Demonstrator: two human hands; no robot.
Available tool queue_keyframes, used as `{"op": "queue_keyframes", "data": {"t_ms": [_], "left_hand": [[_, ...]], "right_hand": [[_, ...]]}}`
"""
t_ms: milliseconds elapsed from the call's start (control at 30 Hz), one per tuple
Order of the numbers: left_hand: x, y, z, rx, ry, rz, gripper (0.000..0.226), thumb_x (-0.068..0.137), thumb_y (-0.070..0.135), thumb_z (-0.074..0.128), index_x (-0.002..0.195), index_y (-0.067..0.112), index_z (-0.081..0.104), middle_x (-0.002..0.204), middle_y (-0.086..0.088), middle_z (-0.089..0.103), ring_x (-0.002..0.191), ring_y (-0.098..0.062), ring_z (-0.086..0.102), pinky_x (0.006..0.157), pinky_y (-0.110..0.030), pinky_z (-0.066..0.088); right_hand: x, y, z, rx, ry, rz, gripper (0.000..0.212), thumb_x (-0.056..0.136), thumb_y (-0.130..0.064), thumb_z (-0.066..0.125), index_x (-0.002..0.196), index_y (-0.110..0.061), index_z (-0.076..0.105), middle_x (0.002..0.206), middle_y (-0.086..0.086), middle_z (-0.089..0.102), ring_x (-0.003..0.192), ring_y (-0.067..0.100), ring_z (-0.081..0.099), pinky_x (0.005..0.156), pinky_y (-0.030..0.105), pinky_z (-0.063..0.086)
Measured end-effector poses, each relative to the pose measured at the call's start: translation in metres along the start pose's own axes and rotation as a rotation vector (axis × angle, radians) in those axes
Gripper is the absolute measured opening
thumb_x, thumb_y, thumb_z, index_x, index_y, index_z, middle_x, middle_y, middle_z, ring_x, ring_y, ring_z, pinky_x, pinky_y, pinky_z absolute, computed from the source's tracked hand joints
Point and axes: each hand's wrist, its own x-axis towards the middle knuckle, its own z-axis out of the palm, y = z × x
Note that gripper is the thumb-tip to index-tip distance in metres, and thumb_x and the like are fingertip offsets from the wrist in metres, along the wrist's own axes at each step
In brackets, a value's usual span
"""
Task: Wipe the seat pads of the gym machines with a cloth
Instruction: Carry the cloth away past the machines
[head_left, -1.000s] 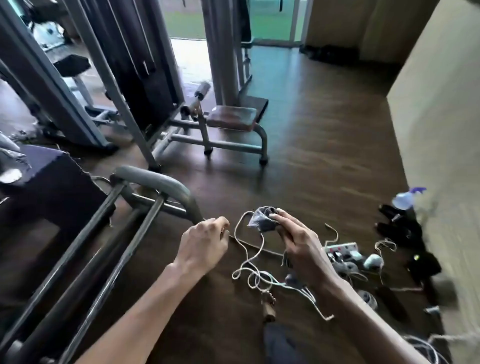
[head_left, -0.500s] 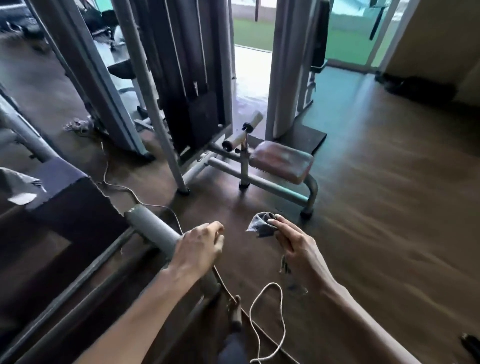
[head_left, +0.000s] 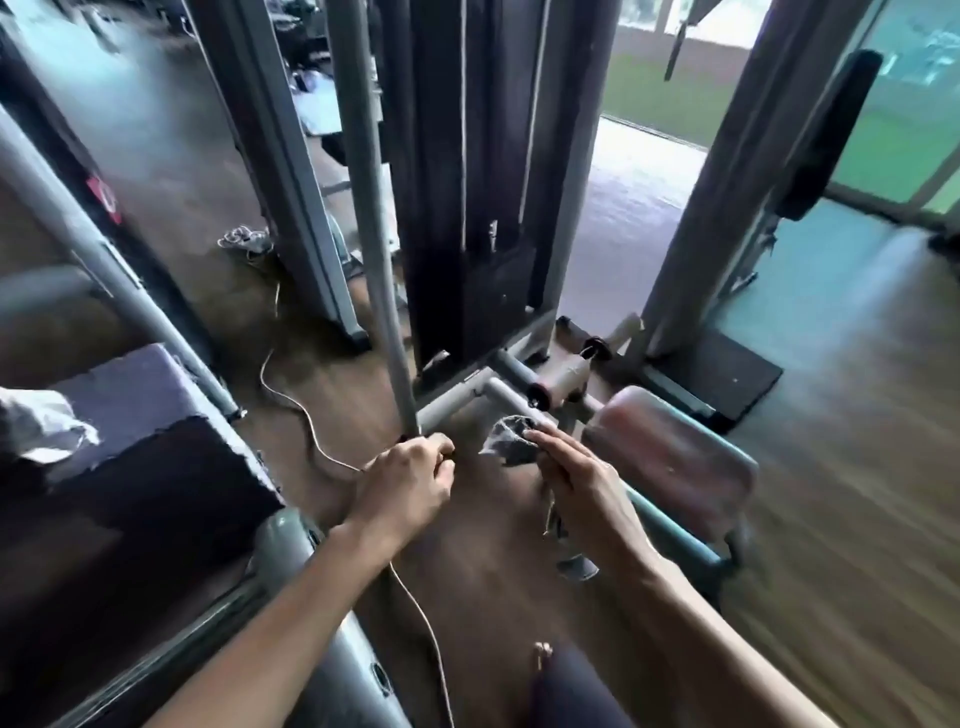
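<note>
My right hand (head_left: 576, 480) pinches a small grey cloth (head_left: 506, 441) between thumb and fingers, holding it up at centre frame. Just right of it is a worn reddish-brown seat pad (head_left: 675, 457) on a grey tube frame, low to the floor; the cloth is beside it, not touching. My left hand (head_left: 410, 480) is curled into a loose fist at the foot of a slanted grey post (head_left: 374, 249); whether it grips anything is unclear. A dark purple pad (head_left: 140, 441) with a torn edge sits at the left.
A tall weight-stack machine (head_left: 467, 182) stands straight ahead with a foam roller bar (head_left: 566, 374) at its base. A thin white cord (head_left: 311, 431) snakes across the wooden floor. A pale rag (head_left: 36, 426) lies on the purple pad. A dark back pad (head_left: 826, 135) hangs at upper right.
The view has swung up and closer to the weight-stack machine. The reddish seat pad now lies right beside my right hand. Both hands keep the same pose, cloth still pinched.
</note>
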Motion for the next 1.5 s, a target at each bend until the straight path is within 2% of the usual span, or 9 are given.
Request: {"op": "queue_keyframes", "data": {"t_ms": [100,233,333,600,800,1100,1233,1400,1500], "left_hand": [[0.071,-0.017,-0.002,-0.005,0.032,-0.105,0.027,0.096,0.034,0.05,0.119,0.031,0.063,0.122,0.006,0.067,0.114,-0.021,0.061,0.089,-0.032,0.047],[0.149,-0.044,-0.015,-0.035,0.074,-0.256,0.022,0.095,0.029,0.053,0.114,0.026,0.065,0.116,0.002,0.07,0.108,-0.024,0.064,0.085,-0.033,0.05],[0.186,-0.072,-0.036,-0.041,0.141,-0.401,0.021,0.093,0.027,0.054,0.111,0.026,0.065,0.11,0.004,0.071,0.103,-0.024,0.066,0.079,-0.033,0.05],[0.229,-0.178,-0.081,-0.074,0.242,-0.789,0.024,0.097,0.03,0.049,0.115,0.026,0.064,0.113,0.0,0.069,0.106,-0.026,0.064,0.082,-0.033,0.049],[0.252,-0.293,-0.102,-0.144,0.33,-0.976,0.03,0.098,0.033,0.048,0.123,0.024,0.062,0.12,-0.002,0.068,0.113,-0.025,0.062,0.089,-0.034,0.048],[0.276,-0.439,-0.155,-0.068,0.401,-1.144,0.018,0.097,0.028,0.045,0.102,0.018,0.059,0.103,-0.007,0.07,0.1,-0.029,0.067,0.074,-0.033,0.049],[0.292,-0.494,-0.15,-0.121,0.411,-1.242,0.027,0.099,0.028,0.045,0.118,0.02,0.062,0.115,-0.003,0.069,0.109,-0.023,0.064,0.086,-0.033,0.05],[0.328,-0.564,-0.133,-0.213,0.489,-1.411,0.024,0.097,0.028,0.052,0.116,0.02,0.064,0.112,-0.001,0.072,0.104,-0.02,0.067,0.085,-0.034,0.055],[0.353,-0.602,-0.122,-0.279,0.531,-1.55,0.024,0.096,0.027,0.054,0.115,0.018,0.064,0.11,-0.004,0.072,0.102,-0.024,0.067,0.087,-0.038,0.054]], "right_hand": [[0.088,0.019,0.017,0.032,-0.069,-0.063,0.03,0.1,-0.019,0.056,0.127,-0.026,0.066,0.142,-0.02,0.051,0.118,-0.021,0.047,0.095,0.002,0.039],[0.212,0.026,0.046,0.055,-0.256,-0.185,0.032,0.099,-0.025,0.055,0.128,-0.023,0.065,0.144,-0.011,0.053,0.132,-0.003,0.046,0.113,0.026,0.038],[0.288,0.005,0.076,0.073,-0.372,-0.25,0.029,0.1,-0.017,0.056,0.127,-0.02,0.067,0.142,-0.014,0.052,0.127,-0.009,0.046,0.107,0.007,0.031],[0.427,-0.066,0.208,0.155,-0.696,-0.481,0.032,0.1,-0.011,0.055,0.128,-0.02,0.066,0.135,-0.023,0.051,0.124,-0.016,0.043,0.101,0.0,0.03],[0.49,-0.139,0.338,0.138,-0.84,-0.583,0.031,0.099,-0.015,0.054,0.127,-0.013,0.067,0.14,-0.004,0.056,0.123,0.013,0.059,0.103,0.032,0.048],[0.542,-0.26,0.49,0.002,-1.015,-0.746,0.031,0.101,-0.017,0.053,0.13,-0.023,0.064,0.139,-0.005,0.059,0.123,0.017,0.058,0.1,0.024,0.044],[0.561,-0.287,0.564,-0.043,-1.115,-0.765,0.033,0.103,-0.02,0.049,0.134,-0.025,0.061,0.139,-0.001,0.059,0.121,0.023,0.059,0.098,0.031,0.046],[0.59,-0.311,0.658,-0.073,-1.278,-0.84,0.033,0.102,-0.018,0.05,0.133,-0.022,0.062,0.14,-0.003,0.059,0.125,0.018,0.055,0.093,0.013,0.035],[0.611,-0.32,0.718,-0.078,-1.359,-0.908,0.033,0.102,-0.015,0.051,0.132,-0.018,0.063,0.137,0.003,0.061,0.123,0.023,0.059,0.097,0.022,0.041]]}}
